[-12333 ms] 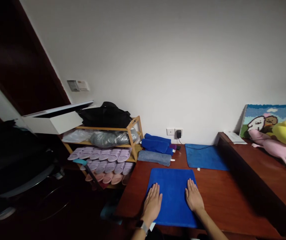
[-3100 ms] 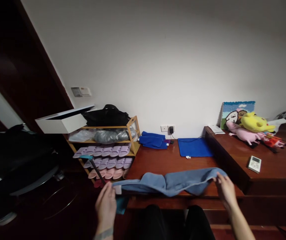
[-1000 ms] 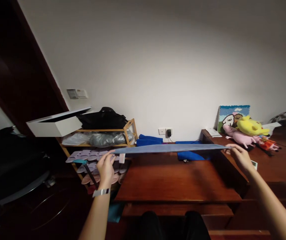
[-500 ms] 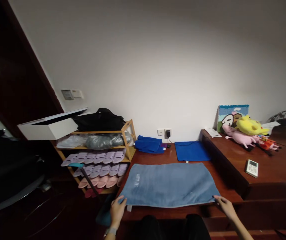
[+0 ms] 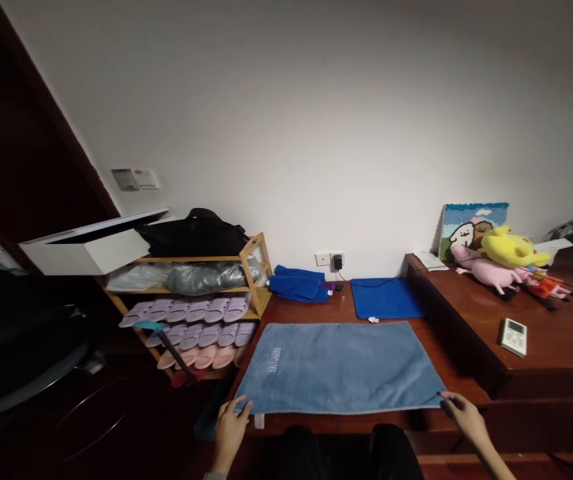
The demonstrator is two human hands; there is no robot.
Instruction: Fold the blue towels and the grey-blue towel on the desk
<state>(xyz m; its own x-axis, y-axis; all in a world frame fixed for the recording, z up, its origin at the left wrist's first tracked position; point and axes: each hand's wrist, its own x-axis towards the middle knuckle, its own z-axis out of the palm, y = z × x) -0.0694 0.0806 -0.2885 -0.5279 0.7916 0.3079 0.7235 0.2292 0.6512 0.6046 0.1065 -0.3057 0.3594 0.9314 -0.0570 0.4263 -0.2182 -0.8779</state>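
Observation:
A light blue towel (image 5: 341, 367) with white lettering near its left side lies spread out on the reddish-brown wooden surface (image 5: 306, 312). My left hand (image 5: 232, 423) is at the towel's near left corner, thumb and fingers on the cloth beside a white tag. At the near right corner, my right hand (image 5: 463, 415) pinches the towel's edge. Behind the towel lie a flat bright blue cloth (image 5: 386, 298) on the right and a folded blue cloth (image 5: 299, 285) on the left.
A shoe rack (image 5: 261, 267) with slippers, a black bag (image 5: 196, 233) and a white box (image 5: 86, 253) stands left. On the raised right surface are plush toys (image 5: 509, 257), a picture (image 5: 476, 223) and a white remote (image 5: 514, 337). A plug (image 5: 337, 261) sits in the wall.
The towel lies flatter and straighter, its near corners drawn slightly farther apart. My right hand has moved a little to the right and my left hand slightly left. The view has shifted slightly.

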